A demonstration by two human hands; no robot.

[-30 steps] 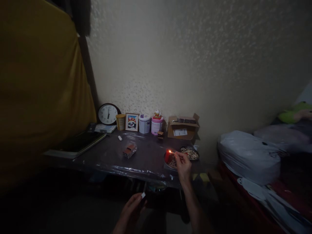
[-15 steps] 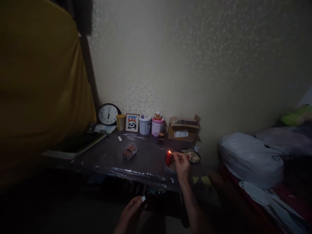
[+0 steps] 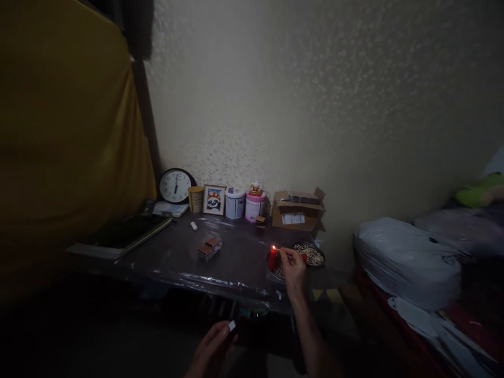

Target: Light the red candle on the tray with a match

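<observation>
My right hand (image 3: 293,269) pinches a burning match (image 3: 276,248) and holds its flame at the top of a short red candle (image 3: 271,257). The candle stands on a small plate (image 3: 275,272) at the near right of the dark table (image 3: 189,257). Just behind my fingers a dish of matchsticks (image 3: 311,254) sits. My left hand (image 3: 212,349) hangs low below the table edge, fingers closed on a small matchbox (image 3: 232,326).
Along the wall stand a clock (image 3: 175,186), a tin (image 3: 195,198), a framed picture (image 3: 213,199), two jars (image 3: 244,203) and an open cardboard box (image 3: 297,211). A wrapped packet (image 3: 209,247) and books (image 3: 122,235) lie on the table. A white bag (image 3: 405,260) fills the right.
The flame at the candle has shrunk a little. Both hands stay nearly where they were; the view has drifted slightly upward and left.
</observation>
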